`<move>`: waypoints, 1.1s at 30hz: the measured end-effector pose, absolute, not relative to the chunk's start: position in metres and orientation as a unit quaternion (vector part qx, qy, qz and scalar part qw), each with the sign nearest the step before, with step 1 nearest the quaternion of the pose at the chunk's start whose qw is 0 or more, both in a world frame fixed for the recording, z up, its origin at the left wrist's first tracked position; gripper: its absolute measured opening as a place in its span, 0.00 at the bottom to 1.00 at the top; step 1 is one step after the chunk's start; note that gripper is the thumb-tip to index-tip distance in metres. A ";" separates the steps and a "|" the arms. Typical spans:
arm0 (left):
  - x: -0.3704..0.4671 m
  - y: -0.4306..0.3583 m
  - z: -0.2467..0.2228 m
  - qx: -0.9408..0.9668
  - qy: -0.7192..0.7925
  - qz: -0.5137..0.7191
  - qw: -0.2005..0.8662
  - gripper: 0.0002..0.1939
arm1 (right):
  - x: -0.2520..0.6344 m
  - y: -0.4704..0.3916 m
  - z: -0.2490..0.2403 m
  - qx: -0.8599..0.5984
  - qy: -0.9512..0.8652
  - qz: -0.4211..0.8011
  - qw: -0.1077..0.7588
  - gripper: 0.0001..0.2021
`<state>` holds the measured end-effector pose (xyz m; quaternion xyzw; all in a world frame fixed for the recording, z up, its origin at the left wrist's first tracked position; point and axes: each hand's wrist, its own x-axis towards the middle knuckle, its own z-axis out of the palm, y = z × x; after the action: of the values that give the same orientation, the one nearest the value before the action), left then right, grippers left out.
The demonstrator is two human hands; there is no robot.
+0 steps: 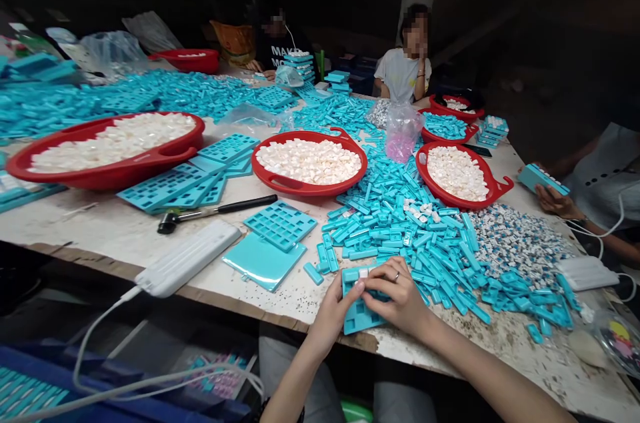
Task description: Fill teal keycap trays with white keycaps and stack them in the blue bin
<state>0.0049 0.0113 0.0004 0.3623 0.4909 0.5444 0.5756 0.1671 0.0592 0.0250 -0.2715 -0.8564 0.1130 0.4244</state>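
My left hand [330,316] is closed on the left edge of a turquoise plastic panel [357,323] with square openings, held at the table's front edge. Over the panel's right side, the fingers of my right hand [400,296] are bent and pressed together, a ring on one of them. A small white cap [363,273] sits at the panel's upper part, touching the fingertips. Whatever is between the right fingertips is hidden. Just beyond lie loose turquoise strips [360,253]. To the left, a grid panel [281,224] overlaps a smooth turquoise plate [265,263].
Red baskets of white caps [273,186] stand across the table. A black-handled hammer-like tool [225,208] and a white power strip [187,259] lie left. Small switch-like parts [520,243] are heaped right. Another person's hand [555,203] holds a turquoise block; two people sit opposite.
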 end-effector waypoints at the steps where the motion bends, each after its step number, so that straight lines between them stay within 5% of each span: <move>1: 0.005 0.011 0.000 0.365 0.488 0.545 0.576 0.29 | 0.167 0.060 0.025 -0.269 -0.856 0.114 0.427 0.06; 12: 0.005 0.010 0.010 0.365 0.461 0.537 0.605 0.29 | 0.170 0.062 0.023 -0.255 -0.854 0.139 0.433 0.12; 33: 0.012 0.008 0.013 0.342 0.481 0.565 0.577 0.28 | 0.176 0.064 0.025 -0.227 -0.870 0.150 0.411 0.08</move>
<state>0.0118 0.0079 0.0126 0.3422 0.4806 0.5647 0.5771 0.1762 0.0640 0.0247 -0.2265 -0.8702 0.1496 0.4111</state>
